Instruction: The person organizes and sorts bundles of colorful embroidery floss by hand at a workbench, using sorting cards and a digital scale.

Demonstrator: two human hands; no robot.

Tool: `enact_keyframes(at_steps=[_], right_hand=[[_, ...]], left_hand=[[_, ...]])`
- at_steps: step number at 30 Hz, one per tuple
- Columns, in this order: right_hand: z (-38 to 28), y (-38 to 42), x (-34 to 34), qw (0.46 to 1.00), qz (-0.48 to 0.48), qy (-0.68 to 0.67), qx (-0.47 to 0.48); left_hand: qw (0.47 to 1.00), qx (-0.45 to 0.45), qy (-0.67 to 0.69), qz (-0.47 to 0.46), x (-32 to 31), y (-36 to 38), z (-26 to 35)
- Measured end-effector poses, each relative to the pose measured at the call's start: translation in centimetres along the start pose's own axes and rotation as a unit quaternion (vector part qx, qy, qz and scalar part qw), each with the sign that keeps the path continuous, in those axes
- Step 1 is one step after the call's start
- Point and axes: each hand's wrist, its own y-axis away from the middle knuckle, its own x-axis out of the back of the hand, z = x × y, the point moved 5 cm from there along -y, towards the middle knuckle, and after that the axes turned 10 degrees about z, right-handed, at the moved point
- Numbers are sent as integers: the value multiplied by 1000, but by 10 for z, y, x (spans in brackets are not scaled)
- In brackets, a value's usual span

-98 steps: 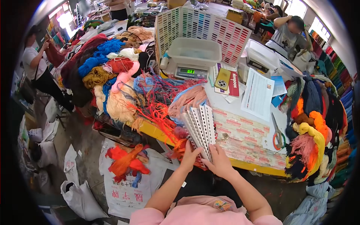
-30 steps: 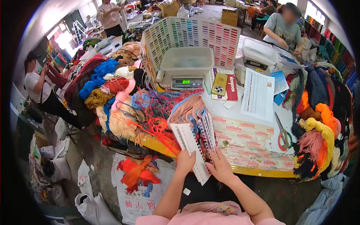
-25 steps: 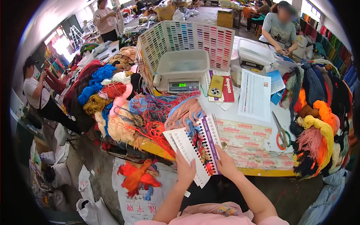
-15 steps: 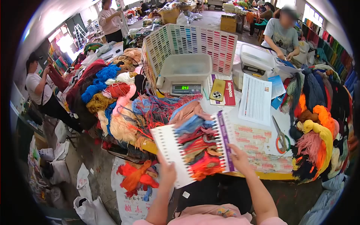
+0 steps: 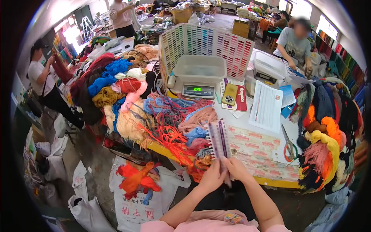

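Observation:
A notched thread card (image 5: 220, 139), white with purple strips, is folded into a narrow strip near the table's front edge. My left hand (image 5: 213, 177) grips its lower end from the left. Closed on the same end from the right is my right hand (image 5: 236, 169). Bundles of embroidery thread (image 5: 198, 135) in blue, pink and red lie along the card's left side. Orange-red strands (image 5: 174, 145) trail over the table edge beside them. How the threads attach to the card is hidden by the fold.
A digital scale (image 5: 198, 91) bears a clear plastic bin (image 5: 200, 69) before a standing colour chart (image 5: 201, 40). A phone (image 5: 230, 94), printed sheet (image 5: 265, 104) and scissors (image 5: 289, 145) lie rightward. Yarn heaps (image 5: 131, 102) flank the table. A co-worker (image 5: 293, 44) works across it.
The card, spread open before, is now folded narrow. My hands have come together at its lower end. The threads that lay across it now lie to its left.

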Motion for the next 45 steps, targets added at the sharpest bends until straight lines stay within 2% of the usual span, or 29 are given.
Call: enact_keyframes(at_steps=[1, 6, 8, 10, 12, 14, 15, 16, 17, 19, 20, 22, 23, 25, 26, 27, 28, 29, 30, 31, 32, 34, 36, 38, 40, 41, 42, 43, 45], right_hand=[[2, -3, -5, 998, 40, 54, 11], [-15, -9, -15, 950, 176, 250, 60], [-8, -18, 3, 945, 140, 279, 95], [-26, -22, 38, 935, 141, 291, 143], [-71, -17, 70, 858, 185, 335, 342], [-126, -2, 121, 952, 191, 90, 224], [-161, 15, 147, 959, 240, 124, 88], [-185, 20, 172, 948, 247, 52, 193], [-205, 31, 202, 905, 311, 81, 278], [-255, 70, 254, 867, 409, 122, 257], [-270, 88, 284, 766, 512, 194, 337], [-294, 122, 338, 807, 498, 69, 311], [-296, 139, 346, 769, 548, 25, 329], [-298, 165, 341, 768, 553, 77, 315], [-300, 168, 324, 803, 501, 166, 276], [-298, 167, 304, 832, 441, 247, 230], [-295, 164, 284, 852, 374, 318, 181], [-291, 161, 269, 864, 299, 381, 134], [-282, 159, 261, 869, 216, 436, 89], [-281, 163, 274, 901, 209, 380, 26], [-276, 164, 291, 900, 231, 313, 195], [-279, 184, 337, 834, 280, 419, 223], [-279, 213, 382, 802, 384, 389, 242], [-274, 226, 380, 840, 398, 189, 316], [-246, 200, 373, 814, 394, 276, 326], [-233, 185, 350, 813, 332, 355, 321], [-231, 178, 317, 858, 218, 378, 271], [-229, 168, 320, 810, 162, 485, 286], [-249, 181, 337, 853, 237, 393, 248]], left_hand=[[999, -41, 4, -10, -2, 4, 2], [993, -25, 106, 45, 17, 27, -25], [987, -36, 110, 111, 43, 47, -39], [974, 66, 152, 152, 57, 74, -85], [950, 148, 190, 200, 97, 99, -89], [924, 185, 220, 251, 112, 127, -128], [903, 210, 244, 286, 126, 139, -131], [879, 232, 268, 319, 140, 148, -132], [854, 257, 274, 358, 149, 160, -143], [820, 284, 275, 414, 162, 184, -161], [812, 285, 271, 432, 167, 192, -166], [808, 298, 272, 429, 166, 206, -178], [809, 304, 273, 422, 165, 202, -180], [820, 297, 290, 395, 156, 186, -180], [826, 296, 295, 379, 151, 180, -177], [838, 275, 310, 356, 149, 167, -169], [907, 168, 128, 365, 161, 148, -140], [929, 47, -57, 363, 169, 131, -99], [932, 91, 115, 332, 168, 120, -99], [897, 145, 279, 312, 166, 110, -100], [906, 120, 264, 308, 173, 101, -85], [902, 96, 290, 304, 182, 89, -71], [913, 79, 273, 292, 191, 76, -59], [925, 60, 255, 273, 196, 59, -50], [952, 8, 194, 239, 199, 39, -23], [949, -59, 207, 231, 199, 28, 5], [953, -131, 154, 223, 202, 20, 30], [950, -202, 100, 216, 206, 15, 54], [926, -317, 4, 207, 218, 11, 101]])
